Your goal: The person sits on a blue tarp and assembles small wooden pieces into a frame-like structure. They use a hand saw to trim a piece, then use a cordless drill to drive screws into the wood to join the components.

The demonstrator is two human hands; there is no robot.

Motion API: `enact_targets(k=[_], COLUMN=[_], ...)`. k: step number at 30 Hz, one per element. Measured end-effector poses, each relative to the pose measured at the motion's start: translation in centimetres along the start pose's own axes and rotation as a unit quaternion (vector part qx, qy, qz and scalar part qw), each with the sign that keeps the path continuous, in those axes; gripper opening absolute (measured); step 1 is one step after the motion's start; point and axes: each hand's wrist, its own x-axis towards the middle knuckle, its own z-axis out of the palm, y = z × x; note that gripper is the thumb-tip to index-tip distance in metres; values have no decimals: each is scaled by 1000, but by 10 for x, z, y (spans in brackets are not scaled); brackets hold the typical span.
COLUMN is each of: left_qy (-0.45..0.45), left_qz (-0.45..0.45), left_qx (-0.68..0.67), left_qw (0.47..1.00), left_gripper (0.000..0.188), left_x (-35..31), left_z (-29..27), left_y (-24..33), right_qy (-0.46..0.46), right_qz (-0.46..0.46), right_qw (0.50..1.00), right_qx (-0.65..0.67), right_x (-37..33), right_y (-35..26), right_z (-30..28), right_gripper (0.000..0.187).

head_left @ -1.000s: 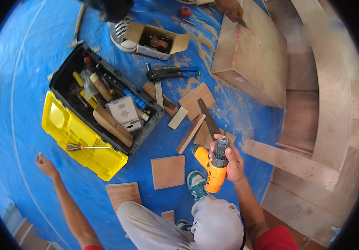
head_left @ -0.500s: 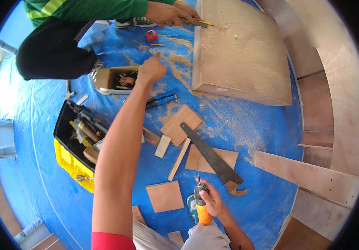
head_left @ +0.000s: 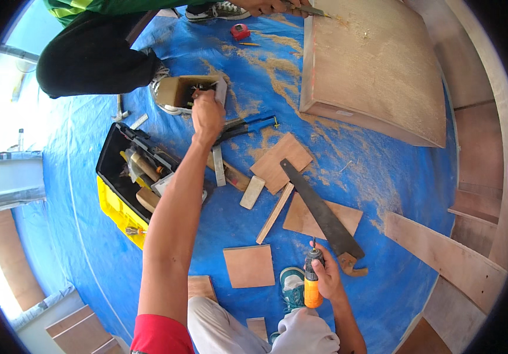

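Observation:
My left hand (head_left: 208, 117) reaches over the small cardboard box (head_left: 184, 89), fingertips down at its opening. Dark small items lie inside; my fingers are partly hidden and blurred, so whether they grip anything does not show. Low at the right, my right hand (head_left: 328, 278) is closed around an orange and black cordless screwdriver (head_left: 312, 292), its bit pointing away from me. Beyond that hand lies a handsaw (head_left: 323, 218) across a thin wooden board (head_left: 348, 221).
A black and yellow toolbox (head_left: 112, 197) full of tools sits beside my left forearm. Blue-handled clamps (head_left: 260, 125), wood offcuts (head_left: 250, 266) and sawdust are on the blue tarp. At the far right, a co-worker's hand (head_left: 266, 6) holds a blade against a large wooden box (head_left: 378, 71).
My left hand has moved back from above the tarp beside the box to the box's opening. The view has shifted, and my right hand still holds the screwdriver.

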Motion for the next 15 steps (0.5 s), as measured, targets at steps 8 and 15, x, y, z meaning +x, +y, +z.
enact_targets(k=[8,15], left_qy=[-63,-360], left_qz=[81,227], left_qx=[4,26], left_qw=[995,905], left_gripper=[8,37], left_x=[-63,-41], left_z=[-4,-44], left_y=[7,1], right_qy=[-27,-23], right_qz=[16,22], right_qw=[999,999], right_qx=[35,-29], right_x=[2,7], right_y=[0,11], right_z=[12,11], right_gripper=[48,49])
